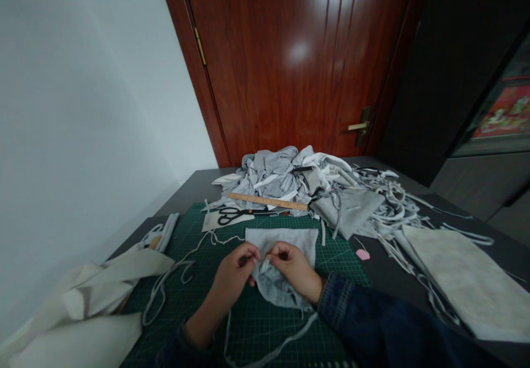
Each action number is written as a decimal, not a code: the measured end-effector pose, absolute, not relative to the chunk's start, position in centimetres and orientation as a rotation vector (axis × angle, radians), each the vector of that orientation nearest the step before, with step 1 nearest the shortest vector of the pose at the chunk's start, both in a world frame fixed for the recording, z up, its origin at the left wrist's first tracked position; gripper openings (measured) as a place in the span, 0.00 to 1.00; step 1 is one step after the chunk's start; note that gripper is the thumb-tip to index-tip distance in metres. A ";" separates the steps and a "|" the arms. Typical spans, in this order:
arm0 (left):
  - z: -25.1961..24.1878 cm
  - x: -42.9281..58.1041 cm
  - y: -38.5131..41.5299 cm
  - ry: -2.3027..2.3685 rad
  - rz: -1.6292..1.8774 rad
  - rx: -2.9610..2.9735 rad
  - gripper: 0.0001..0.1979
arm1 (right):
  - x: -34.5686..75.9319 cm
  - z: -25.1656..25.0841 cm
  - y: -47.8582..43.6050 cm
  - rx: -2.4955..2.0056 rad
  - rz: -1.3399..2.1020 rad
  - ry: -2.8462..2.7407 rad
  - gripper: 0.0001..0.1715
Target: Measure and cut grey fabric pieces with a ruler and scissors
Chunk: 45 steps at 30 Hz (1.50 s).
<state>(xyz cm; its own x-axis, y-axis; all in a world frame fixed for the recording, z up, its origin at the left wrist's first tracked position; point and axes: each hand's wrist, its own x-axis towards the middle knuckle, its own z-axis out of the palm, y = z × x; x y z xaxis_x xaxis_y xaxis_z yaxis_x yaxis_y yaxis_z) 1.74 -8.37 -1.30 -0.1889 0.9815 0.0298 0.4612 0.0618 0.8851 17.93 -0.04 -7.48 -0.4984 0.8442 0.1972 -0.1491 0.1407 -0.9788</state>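
Observation:
My left hand (234,274) and my right hand (295,268) meet above a green cutting mat (194,241), their fingertips pinching a piece of pale grey fabric (281,241). The cloth hangs and bunches below my fingers, and a pale fabric strip (269,351) trails from it towards the mat's near edge. Beyond the fabric lie black-handled scissors (236,214) on a white paper or cloth scrap, and a wooden ruler (267,201) rests across a heap of grey and white fabric scraps (273,172).
Folded off-white cloth (83,296) covers the mat's left side. A pale textured fabric sheet (467,280) and tangled strips (393,213) lie on the dark table (385,252) at right, near a small pink piece (362,254). A wall and a closed wooden door (265,53) stand beyond.

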 end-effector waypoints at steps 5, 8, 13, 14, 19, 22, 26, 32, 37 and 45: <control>-1.1 2.3 -8.8 1.818 1.042 1.540 0.11 | 18.0 -7.8 0.4 -0.763 1.433 -1.519 0.22; -1.0 3.2 -8.7 1.871 1.063 1.621 0.09 | 18.0 -7.5 0.1 -0.733 1.448 -1.547 0.23; -1.0 3.0 -7.8 1.818 1.017 1.645 0.09 | 18.1 -7.0 -0.3 -0.681 1.490 -1.589 0.25; -1.0 2.6 -7.6 1.798 0.998 1.622 0.11 | 18.1 -6.9 -0.3 -0.680 1.491 -1.588 0.26; -1.4 1.3 -7.3 1.743 0.952 1.543 0.14 | 18.2 -7.0 -0.3 -0.669 1.501 -1.594 0.27; -1.5 1.6 -7.2 1.739 0.955 1.531 0.14 | 18.1 -6.9 -0.5 -0.631 1.512 -1.597 0.25; -1.2 2.3 -7.2 1.740 0.982 1.514 0.16 | 18.1 -6.8 -0.6 -0.541 1.600 -1.559 0.24; -1.2 2.3 -7.5 1.691 1.048 1.452 0.17 | 18.4 -7.0 -0.6 -0.515 1.665 -1.576 0.16; -1.4 2.0 -7.7 1.675 1.061 1.464 0.16 | 18.3 -7.0 -0.6 -0.559 1.553 -1.574 0.13; -1.4 3.5 -8.5 1.815 1.128 1.679 0.06 | 18.4 -6.7 -0.4 -0.676 1.408 -1.552 0.16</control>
<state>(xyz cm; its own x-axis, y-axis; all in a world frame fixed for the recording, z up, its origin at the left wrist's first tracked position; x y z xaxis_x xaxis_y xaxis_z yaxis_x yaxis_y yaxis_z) 3.49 -8.53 -1.36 -0.1820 0.9595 0.2150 0.6179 -0.0585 0.7841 18.38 -0.42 -6.74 -0.4400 0.8606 0.2565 -0.1721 0.1995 -0.9647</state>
